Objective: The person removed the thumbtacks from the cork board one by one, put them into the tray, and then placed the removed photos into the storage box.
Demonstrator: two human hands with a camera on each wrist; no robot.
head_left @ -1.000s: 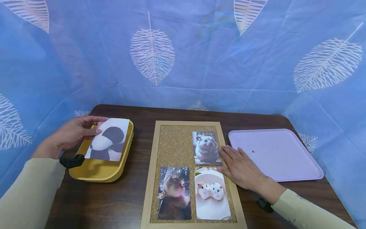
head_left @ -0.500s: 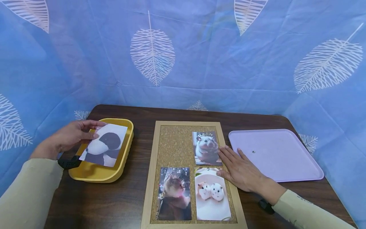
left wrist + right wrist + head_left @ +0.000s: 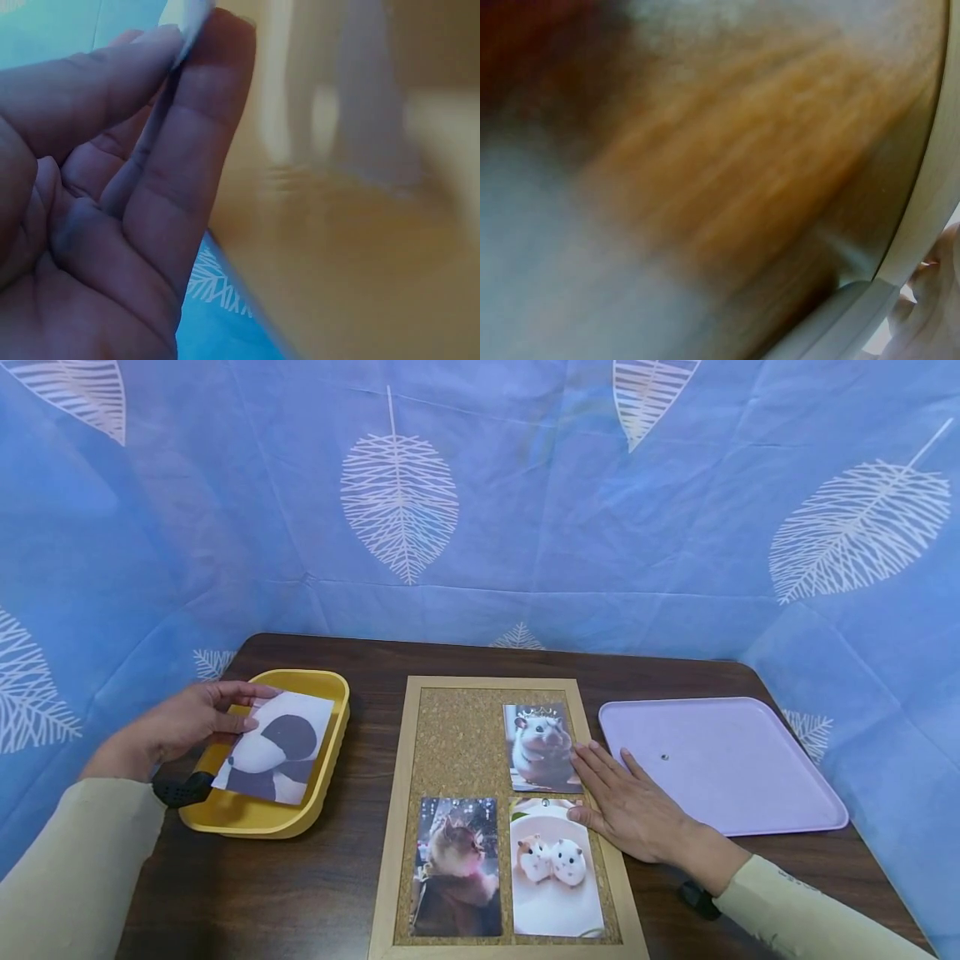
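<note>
While the left hand [image 3: 183, 722] pinches a card [image 3: 279, 747] over the yellow tray [image 3: 326, 781] at nine o'clock from the corkboard [image 3: 453, 739], the right hand [image 3: 636, 806] rests straight-fingered at three o'clock.

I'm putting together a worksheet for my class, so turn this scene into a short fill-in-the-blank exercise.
1. The left hand pinches a picture card over a container coloured ____.
2. On the cork board lie ____ pictures.
3. From the person's side, the lilac tray lies to the ____ of the board.
Missing words: yellow; three; right.
</note>
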